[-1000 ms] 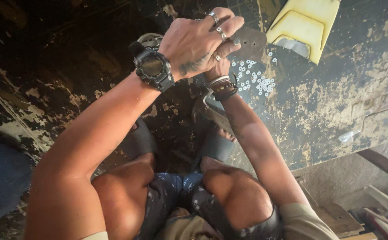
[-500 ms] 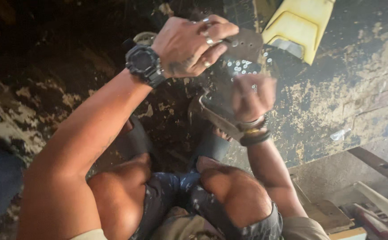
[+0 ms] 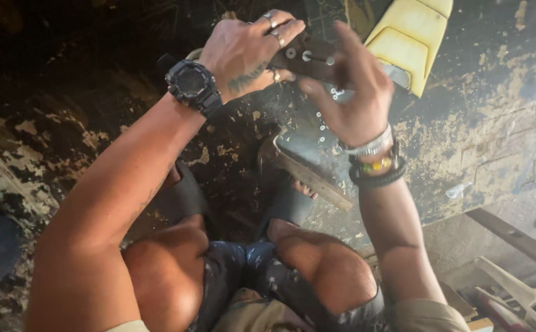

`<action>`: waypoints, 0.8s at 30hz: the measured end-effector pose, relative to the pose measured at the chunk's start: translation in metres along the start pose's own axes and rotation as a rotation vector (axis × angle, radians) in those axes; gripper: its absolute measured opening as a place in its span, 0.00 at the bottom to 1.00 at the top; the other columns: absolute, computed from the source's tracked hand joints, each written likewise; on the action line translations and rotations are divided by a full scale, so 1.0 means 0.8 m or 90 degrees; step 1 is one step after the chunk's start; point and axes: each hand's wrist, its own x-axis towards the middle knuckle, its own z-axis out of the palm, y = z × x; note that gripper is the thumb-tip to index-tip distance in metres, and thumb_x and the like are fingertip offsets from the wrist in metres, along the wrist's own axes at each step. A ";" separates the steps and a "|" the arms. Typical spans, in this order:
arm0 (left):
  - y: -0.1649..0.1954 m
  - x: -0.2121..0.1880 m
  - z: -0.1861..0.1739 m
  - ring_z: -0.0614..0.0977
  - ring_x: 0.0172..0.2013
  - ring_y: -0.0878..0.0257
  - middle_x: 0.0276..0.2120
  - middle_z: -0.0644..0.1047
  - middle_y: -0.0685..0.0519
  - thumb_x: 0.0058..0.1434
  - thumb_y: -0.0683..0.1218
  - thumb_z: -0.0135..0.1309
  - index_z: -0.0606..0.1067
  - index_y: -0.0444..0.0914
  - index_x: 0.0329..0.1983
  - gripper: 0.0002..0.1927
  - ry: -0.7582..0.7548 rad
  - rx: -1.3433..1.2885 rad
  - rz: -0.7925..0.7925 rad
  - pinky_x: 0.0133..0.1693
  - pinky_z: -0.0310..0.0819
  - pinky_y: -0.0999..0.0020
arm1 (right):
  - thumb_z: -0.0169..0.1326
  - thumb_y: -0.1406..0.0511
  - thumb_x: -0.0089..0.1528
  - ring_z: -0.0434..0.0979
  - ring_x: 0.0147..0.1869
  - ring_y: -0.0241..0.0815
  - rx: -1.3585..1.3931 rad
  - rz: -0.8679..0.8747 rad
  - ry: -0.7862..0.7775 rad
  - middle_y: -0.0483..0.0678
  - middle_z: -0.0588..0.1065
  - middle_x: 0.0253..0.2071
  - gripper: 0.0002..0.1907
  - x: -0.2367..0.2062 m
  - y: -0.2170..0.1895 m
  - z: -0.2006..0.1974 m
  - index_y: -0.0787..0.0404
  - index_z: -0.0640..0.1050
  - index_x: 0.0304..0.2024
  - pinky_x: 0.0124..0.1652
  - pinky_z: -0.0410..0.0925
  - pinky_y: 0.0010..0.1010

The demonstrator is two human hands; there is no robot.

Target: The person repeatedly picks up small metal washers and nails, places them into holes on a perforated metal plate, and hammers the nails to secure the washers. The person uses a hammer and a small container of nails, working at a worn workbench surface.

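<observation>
1. Dark metal, flat and studded with pale round rivets: the plate (image 3: 308, 58) sits raised above the stained floor (image 3: 65, 123).
2. Left hand (image 3: 246, 52) grips the plate's near end, ringed fingers (image 3: 283, 31) curled over it.
3. Right hand (image 3: 351, 92) hovers just beside, fingers loosely spread, holding nothing.
4. Yellow plastic panel (image 3: 406, 40) lies behind.

So from up here I'm looking straight down past my knees (image 3: 243, 270) at the floor (image 3: 65, 141). My left hand (image 3: 246, 52) sits up top on a flat metal part (image 3: 308, 58) with holes in it, and my right hand (image 3: 351, 98) is just to the right of it, touching that same part. A hammer (image 3: 301, 169) lies on the floor below both hands, right by my feet. Behind the right hand there's a plastic panel (image 3: 406, 40). Small washers (image 3: 329, 123) are scattered on the floor under the hands. Bottom right, a pile of scrap (image 3: 513, 283).
</observation>
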 end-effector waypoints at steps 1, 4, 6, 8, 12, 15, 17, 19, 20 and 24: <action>-0.001 0.000 0.000 0.84 0.37 0.57 0.59 0.76 0.54 0.58 0.64 0.67 0.68 0.42 0.70 0.41 0.007 0.002 0.006 0.37 0.79 0.61 | 0.62 0.67 0.65 0.78 0.44 0.46 0.040 -0.023 -0.027 0.56 0.77 0.46 0.22 0.004 0.004 0.000 0.72 0.74 0.58 0.40 0.72 0.34; -0.004 0.004 -0.006 0.84 0.36 0.55 0.57 0.77 0.52 0.60 0.66 0.66 0.68 0.41 0.69 0.41 -0.035 -0.011 0.009 0.34 0.78 0.61 | 0.61 0.69 0.73 0.81 0.40 0.41 0.001 0.055 -0.063 0.53 0.79 0.39 0.05 0.004 0.014 0.005 0.62 0.80 0.51 0.38 0.72 0.32; -0.005 0.005 -0.012 0.84 0.34 0.54 0.57 0.77 0.51 0.60 0.66 0.66 0.69 0.42 0.68 0.41 -0.052 -0.002 0.006 0.33 0.78 0.61 | 0.59 0.69 0.73 0.83 0.43 0.41 0.104 0.036 -0.010 0.53 0.80 0.42 0.05 0.002 0.022 0.014 0.65 0.78 0.49 0.39 0.75 0.30; -0.002 0.010 -0.013 0.84 0.31 0.53 0.57 0.76 0.49 0.58 0.67 0.65 0.69 0.41 0.68 0.41 -0.076 0.000 0.001 0.30 0.78 0.61 | 0.59 0.68 0.72 0.84 0.42 0.40 0.114 0.016 0.037 0.52 0.80 0.41 0.04 0.002 0.028 0.025 0.65 0.78 0.46 0.38 0.75 0.28; 0.001 0.017 -0.011 0.85 0.32 0.55 0.58 0.76 0.48 0.57 0.67 0.64 0.69 0.40 0.68 0.42 -0.106 0.029 -0.011 0.29 0.79 0.60 | 0.59 0.68 0.73 0.82 0.37 0.39 -0.022 -0.055 0.050 0.51 0.81 0.38 0.04 0.005 0.030 0.029 0.64 0.79 0.44 0.34 0.72 0.27; 0.007 0.018 -0.014 0.85 0.36 0.57 0.60 0.77 0.50 0.57 0.68 0.62 0.70 0.42 0.68 0.42 -0.046 0.043 0.011 0.34 0.80 0.62 | 0.56 0.65 0.75 0.81 0.35 0.38 -0.061 0.022 0.116 0.48 0.81 0.36 0.08 0.001 0.022 0.012 0.64 0.79 0.43 0.33 0.71 0.27; 0.011 0.020 -0.021 0.84 0.31 0.58 0.60 0.76 0.47 0.56 0.70 0.60 0.68 0.39 0.68 0.44 -0.032 0.012 0.005 0.30 0.78 0.64 | 0.56 0.64 0.75 0.78 0.31 0.37 0.064 0.112 0.198 0.49 0.80 0.34 0.10 0.001 0.018 0.002 0.65 0.80 0.43 0.30 0.68 0.26; 0.022 0.022 -0.029 0.80 0.19 0.57 0.59 0.76 0.39 0.55 0.71 0.59 0.67 0.32 0.66 0.48 -0.071 -0.064 -0.019 0.18 0.73 0.64 | 0.60 0.63 0.74 0.71 0.25 0.36 0.321 0.212 0.266 0.51 0.79 0.33 0.12 0.000 0.015 -0.006 0.68 0.80 0.44 0.25 0.63 0.25; 0.029 0.019 -0.035 0.79 0.19 0.60 0.57 0.77 0.41 0.59 0.71 0.58 0.67 0.33 0.67 0.46 -0.029 -0.071 0.004 0.18 0.72 0.67 | 0.59 0.63 0.74 0.71 0.24 0.36 0.405 0.239 0.261 0.50 0.78 0.31 0.12 -0.001 0.014 -0.009 0.67 0.80 0.43 0.24 0.63 0.25; 0.065 0.007 -0.045 0.80 0.21 0.66 0.52 0.81 0.48 0.68 0.69 0.56 0.68 0.39 0.67 0.37 0.072 -0.110 0.074 0.18 0.69 0.74 | 0.58 0.63 0.73 0.71 0.23 0.36 0.702 0.389 0.250 0.48 0.74 0.28 0.12 -0.021 0.005 -0.010 0.67 0.78 0.40 0.23 0.63 0.24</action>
